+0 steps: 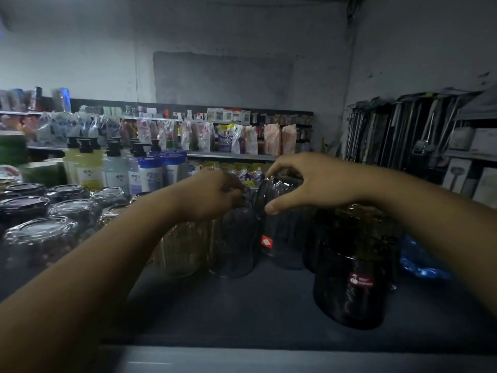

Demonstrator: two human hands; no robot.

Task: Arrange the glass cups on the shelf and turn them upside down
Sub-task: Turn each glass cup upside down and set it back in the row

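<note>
Fingers of the right hand curl over the upper end of a dark glass cup with a small red sticker. The thumb presses its near side and the other fingertips hook over the far edge, so the hand holds the cup from above, near the middle of the dark shelf. Just to its left, touching or nearly touching it, stands a second dark cup. The left hand sits on top of this one with its fingers bunched and curled round the upper rim, though blur hides the exact grip. Both forearms reach in from the bottom corners and meet over these two cups, wrists bent down and knuckles up. Counted, two hands are at work on two cups. A third dark cup with a Red Cherry label stands alone nearer the front edge, under the right forearm. At least one more dark cup shows behind it, the number unclear in the shadow. One paler amber-tinted cup stands below the left wrist. On the left, clear cups stand upside down in rows, at least seven bases showing. A blue plastic bag lies at the far right of the shelf, and pump bottles stand behind the clear cups.
</note>
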